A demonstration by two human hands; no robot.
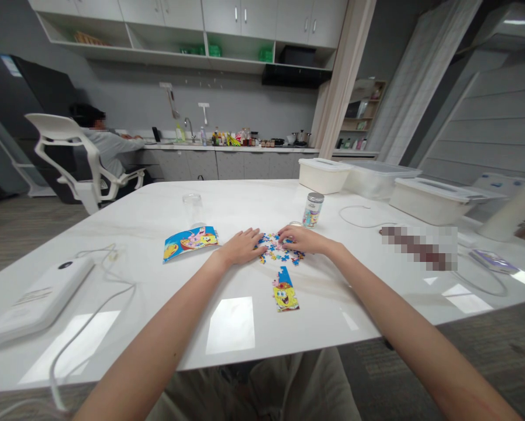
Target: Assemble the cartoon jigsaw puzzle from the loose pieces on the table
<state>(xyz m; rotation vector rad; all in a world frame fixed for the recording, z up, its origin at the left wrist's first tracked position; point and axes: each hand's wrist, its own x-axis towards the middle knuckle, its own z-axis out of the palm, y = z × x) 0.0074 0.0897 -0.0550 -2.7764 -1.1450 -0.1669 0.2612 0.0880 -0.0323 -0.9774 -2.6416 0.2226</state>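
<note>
In the head view, saw loose puzzle pieces (pixel 284 255) heaped on the white surface (pixel 254 202) between the two grips, and a joined puzzle section (pixel 285 294) lying on the near side of the heap. Had the left grip (pixel 240 245) palm down at the heap's left edge, fingers spread, thumb out against the pieces, apparently holding nothing. Had the right grip (pixel 304 238) arched over the heap's far right part, fingers half curled, fingertips down among the pieces; could not tell from this angle of any single piece pinched there.

Read the chief relation as one of near and far: found the joined section almost straight nearward of the right fingertips and off to the right of the left grip, hence slightly closer to the right. Saw its long axis running from near to far, with the narrow, ragged blue end facing the heap. Noted only a slight gap between section and heap.

Just beside the left grip, found a picture sheet (pixel 190 242), slightly bowed, set mostly crosswise. Past the right grip, saw a printed canister (pixel 313 211), upright.
</note>
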